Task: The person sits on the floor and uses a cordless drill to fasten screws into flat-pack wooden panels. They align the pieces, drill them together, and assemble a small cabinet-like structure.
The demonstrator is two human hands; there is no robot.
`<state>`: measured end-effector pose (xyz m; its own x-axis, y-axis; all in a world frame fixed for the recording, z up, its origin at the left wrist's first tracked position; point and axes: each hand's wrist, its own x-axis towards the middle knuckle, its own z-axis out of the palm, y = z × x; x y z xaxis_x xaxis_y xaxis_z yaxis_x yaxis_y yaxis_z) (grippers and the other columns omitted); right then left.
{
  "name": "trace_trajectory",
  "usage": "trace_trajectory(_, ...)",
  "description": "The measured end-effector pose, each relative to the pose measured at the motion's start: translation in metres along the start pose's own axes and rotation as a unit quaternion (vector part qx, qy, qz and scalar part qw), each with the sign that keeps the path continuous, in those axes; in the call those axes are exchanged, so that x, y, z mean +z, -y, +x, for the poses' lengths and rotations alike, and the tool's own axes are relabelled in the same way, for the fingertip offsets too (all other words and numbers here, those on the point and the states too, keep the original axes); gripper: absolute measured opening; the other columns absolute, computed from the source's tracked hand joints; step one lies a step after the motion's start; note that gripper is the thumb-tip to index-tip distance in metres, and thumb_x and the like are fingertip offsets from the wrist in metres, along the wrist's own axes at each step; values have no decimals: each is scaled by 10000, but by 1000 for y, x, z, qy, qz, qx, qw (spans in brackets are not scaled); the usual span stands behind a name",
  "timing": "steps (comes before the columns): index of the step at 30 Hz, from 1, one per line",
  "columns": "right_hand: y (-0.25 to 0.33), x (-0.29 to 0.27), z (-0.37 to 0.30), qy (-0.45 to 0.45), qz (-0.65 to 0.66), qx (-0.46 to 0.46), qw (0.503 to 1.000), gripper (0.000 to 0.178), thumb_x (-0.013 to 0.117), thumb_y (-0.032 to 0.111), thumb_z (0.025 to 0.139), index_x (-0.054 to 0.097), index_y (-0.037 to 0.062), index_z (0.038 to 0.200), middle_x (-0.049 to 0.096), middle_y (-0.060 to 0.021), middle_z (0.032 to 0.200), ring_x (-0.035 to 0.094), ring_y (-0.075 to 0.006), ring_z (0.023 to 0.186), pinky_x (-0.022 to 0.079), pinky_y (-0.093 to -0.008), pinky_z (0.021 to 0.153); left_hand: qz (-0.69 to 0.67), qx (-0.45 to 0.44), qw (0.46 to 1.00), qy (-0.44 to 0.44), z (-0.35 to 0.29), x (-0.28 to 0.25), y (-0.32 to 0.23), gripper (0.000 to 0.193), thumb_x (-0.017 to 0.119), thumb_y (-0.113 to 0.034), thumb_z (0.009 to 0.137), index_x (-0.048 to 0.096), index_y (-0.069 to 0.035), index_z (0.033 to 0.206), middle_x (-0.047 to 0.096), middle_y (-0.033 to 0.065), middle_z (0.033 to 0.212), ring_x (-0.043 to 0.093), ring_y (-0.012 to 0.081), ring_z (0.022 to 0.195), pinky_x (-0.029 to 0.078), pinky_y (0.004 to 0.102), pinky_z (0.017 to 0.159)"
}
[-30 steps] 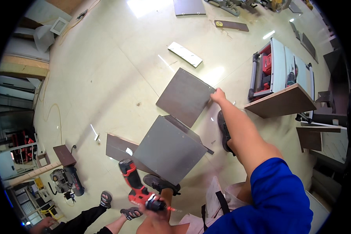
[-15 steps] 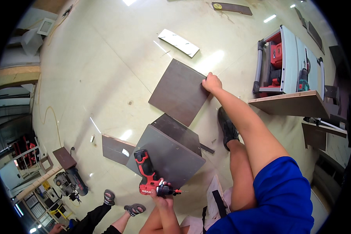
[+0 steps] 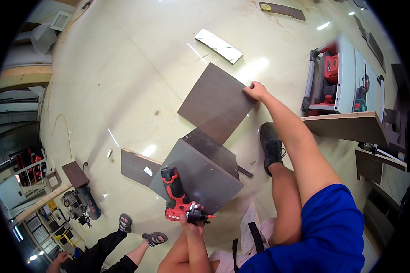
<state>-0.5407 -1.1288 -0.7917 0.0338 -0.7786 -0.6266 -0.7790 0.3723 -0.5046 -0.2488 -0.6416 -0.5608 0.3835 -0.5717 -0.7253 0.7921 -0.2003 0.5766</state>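
My right hand (image 3: 257, 92) is closed on the right edge of a flat dark brown board (image 3: 216, 100), my arm stretched out in front of me. Low in the view, my left hand (image 3: 193, 223) grips a red and black cordless drill (image 3: 177, 200) near its chuck, the battery end pointing away from me. A thin bit sticks out of the drill toward the right. Beneath the drill stands an assembly of dark grey-brown panels (image 3: 214, 182), whose far side meets the board's near corner. Part of that assembly is hidden by its top panel and the drill.
A table saw (image 3: 346, 82) with a green drill (image 3: 361, 98) on it stands at the right, behind a leaning panel (image 3: 346, 125). A white strip (image 3: 218, 45) and a smaller board (image 3: 139, 166) lie on the floor. Another person's feet (image 3: 155, 238) and a compressor (image 3: 84, 202) are lower left.
My view has shifted slightly, so most things sit a little differently in the picture. The board has turned slightly with my right hand still on its edge. The drill remains in my left hand.
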Motion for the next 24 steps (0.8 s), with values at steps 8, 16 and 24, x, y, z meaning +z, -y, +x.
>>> trace_trajectory(8,35,-10,-72,108,58,-184,975,582,743,445,825,684,-26,1161,714,-207,1091,683,-288,1007,518,-407,892,-9,58,998,3,5,41,-7,572,654,-431,900,497,-16,1261,617,150,1086,642,277,982,556,429,860)
trace_trajectory(16,136,-174,-279,-83,-82,-308,944,414,745,318,855,696,-52,1033,719,-156,823,664,-239,728,526,-361,715,-91,222,971,13,-62,41,-52,369,589,-222,951,489,-7,1234,634,175,1044,653,265,881,572,421,780)
trace_trajectory(24,144,-213,-430,23,282,-268,921,433,696,260,942,598,-53,1226,701,-101,1055,672,-174,931,557,-308,820,-84,311,947,2,-165,-1,-110,470,608,-266,943,459,30,1277,633,201,1064,670,263,859,591,378,737)
